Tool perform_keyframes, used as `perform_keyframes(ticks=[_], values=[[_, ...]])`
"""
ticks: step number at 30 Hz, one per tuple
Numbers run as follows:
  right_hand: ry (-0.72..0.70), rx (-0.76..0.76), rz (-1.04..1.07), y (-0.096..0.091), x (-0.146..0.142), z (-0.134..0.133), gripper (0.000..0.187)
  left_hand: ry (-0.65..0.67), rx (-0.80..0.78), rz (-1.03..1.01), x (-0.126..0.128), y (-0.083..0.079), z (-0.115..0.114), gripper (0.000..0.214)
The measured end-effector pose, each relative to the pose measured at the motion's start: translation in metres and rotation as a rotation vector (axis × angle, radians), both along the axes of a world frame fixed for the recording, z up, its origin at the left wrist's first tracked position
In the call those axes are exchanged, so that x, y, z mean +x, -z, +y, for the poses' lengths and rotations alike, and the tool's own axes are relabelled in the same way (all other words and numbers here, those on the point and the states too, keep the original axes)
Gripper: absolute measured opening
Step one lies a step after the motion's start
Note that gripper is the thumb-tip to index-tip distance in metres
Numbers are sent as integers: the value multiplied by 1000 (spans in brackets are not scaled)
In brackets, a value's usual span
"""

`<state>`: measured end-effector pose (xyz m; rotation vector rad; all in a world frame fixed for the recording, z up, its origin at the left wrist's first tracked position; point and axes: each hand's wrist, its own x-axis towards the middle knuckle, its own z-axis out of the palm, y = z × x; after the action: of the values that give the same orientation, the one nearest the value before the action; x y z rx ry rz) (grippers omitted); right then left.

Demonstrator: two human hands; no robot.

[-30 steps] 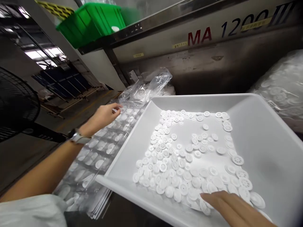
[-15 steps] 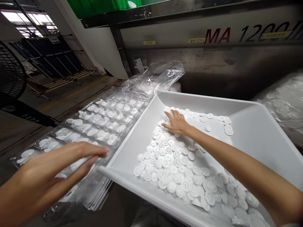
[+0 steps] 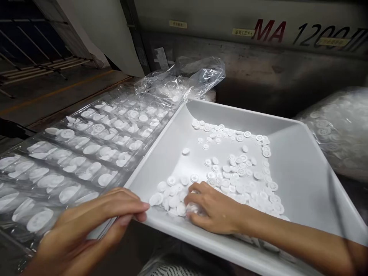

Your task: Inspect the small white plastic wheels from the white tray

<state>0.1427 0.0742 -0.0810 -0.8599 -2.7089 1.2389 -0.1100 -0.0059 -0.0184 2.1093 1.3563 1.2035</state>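
Note:
Inside a pale grey plastic tub (image 3: pixel 301 153), my right hand (image 3: pixel 214 209) is curled at the near-left side over a bunch of small round white plastic discs (image 3: pixel 174 201), with some gathered under its fingers. Other discs, many with spoke-like holes, spread toward the tub's right side (image 3: pixel 244 180). My left hand (image 3: pixel 100 220) is at the tub's front-left corner, thumb and fingers pressed together by the rim. Whether anything is between those fingertips is hidden. Left of the tub, a clear compartment tray (image 3: pixel 64 153) holds white pieces in rows.
A crumpled clear plastic bag (image 3: pixel 198 78) lies behind the tub's far-left corner. At the right stands a clear bag of white discs (image 3: pixel 342 126). A machine panel (image 3: pixel 215 46) with red and black lettering closes off the back.
My right hand has come from the far left of the tub toward the near side, sweeping discs into a pile. My left hand has moved to the tub's corner, its fingers closing. The view has tilted down.

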Motion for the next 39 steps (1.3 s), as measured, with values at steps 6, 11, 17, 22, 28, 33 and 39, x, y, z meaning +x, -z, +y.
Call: perform_keyframes(ticks=[6,11,17,22,28,33,39], values=[[155,-116,-63,-7,46,-16,16,288,-55,-27,33,10,12,43],[242,-166,-88,-4,71,-24,12,335,-207,-308,56,21,9,37],[461,-20,73,-22,91,-18,15,268,-846,-1332,110,1,12,15],[640,387,403,-66,89,-13,9,-41,-1347,-1928,183,0,23,26],[268,740,301,-64,62,-30,16,152,-1387,-2069,206,9,31,32],[319,637,301,-50,73,-26,46,150,-1336,-2047,201,8,38,31],[489,340,207,-59,89,-22,37,108,-1315,-2080,205,6,37,39]])
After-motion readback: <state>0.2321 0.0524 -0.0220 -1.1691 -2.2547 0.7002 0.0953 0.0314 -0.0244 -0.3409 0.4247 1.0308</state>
